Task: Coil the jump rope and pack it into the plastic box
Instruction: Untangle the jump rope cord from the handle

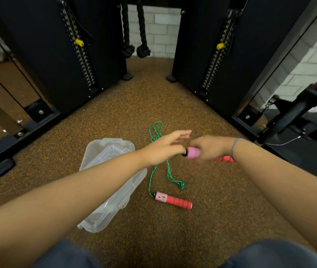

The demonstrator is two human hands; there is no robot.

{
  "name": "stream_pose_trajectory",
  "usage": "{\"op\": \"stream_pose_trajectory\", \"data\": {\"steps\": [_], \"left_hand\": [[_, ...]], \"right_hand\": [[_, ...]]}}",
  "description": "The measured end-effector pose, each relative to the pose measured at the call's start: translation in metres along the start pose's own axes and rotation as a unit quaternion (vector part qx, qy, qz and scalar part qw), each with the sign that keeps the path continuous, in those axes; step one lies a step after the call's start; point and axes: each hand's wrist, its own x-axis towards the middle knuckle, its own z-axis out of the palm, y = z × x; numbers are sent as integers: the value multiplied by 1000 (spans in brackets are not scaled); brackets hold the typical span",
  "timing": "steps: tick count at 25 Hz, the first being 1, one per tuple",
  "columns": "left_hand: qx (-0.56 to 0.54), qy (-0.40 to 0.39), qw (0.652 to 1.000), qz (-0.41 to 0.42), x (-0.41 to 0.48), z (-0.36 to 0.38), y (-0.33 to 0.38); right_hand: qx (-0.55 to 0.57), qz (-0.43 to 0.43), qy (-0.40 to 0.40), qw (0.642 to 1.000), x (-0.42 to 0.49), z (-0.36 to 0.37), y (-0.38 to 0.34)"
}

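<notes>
Speckled brown gym floor, black machine frames either side. The person sits or kneels facing the gap between them, both arms reaching forward.

Plastic box: clear, lying on the floor to the left of the fingers and nearer the person, partly under the left forearm. Whether its lid is latched cannot be told.

Jump rope: green cord, uncoiled. One slack loop lies on the floor just beyond the fingers. Two strands trail back from below the left hand toward the person, one ending in a small tangle.

Loose handle: pink and red, flat on the floor, below the fingers and well apart from them, just right of the box.

Held handle: the right hand has its fingers curled round it, pink end poking out toward the left hand, red grip showing behind the wrist.

Left hand: fingers stretched straight, right beside the pink end where the cord comes out. Whether the thumb catches the cord is blurred.

Judged step: the very start of coiling, one handle secured and nothing wound yet. The next move likely calls for the left fingers to take the cord close to the held handle and lay even loops against it, drawing in slack from the far loop without tightening the tangle. The box comes later.
</notes>
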Motion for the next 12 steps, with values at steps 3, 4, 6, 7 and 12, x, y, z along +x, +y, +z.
{"op": "stream_pose_trajectory", "data": {"steps": [3, 4, 6, 7, 12], "left_hand": [[-182, 8, 983, -9, -9, 5, 27], [-211, 1, 978, -7, -16, 6, 33], [-260, -17, 966, 5, -34, 10, 45], [-285, -24, 958, 4, -45, 13, 52], [-320, -75, 944, 40, -80, 17, 73]], "right_hand": [[-68, -64, 85, 992, -43, -30, -24], [-86, -82, 102, 988, -57, -38, -32], [-114, -113, 131, 978, -83, -53, -45], [-119, -130, 145, 973, -95, -60, -51], [-117, -170, 200, 958, -132, -87, -80]]}}
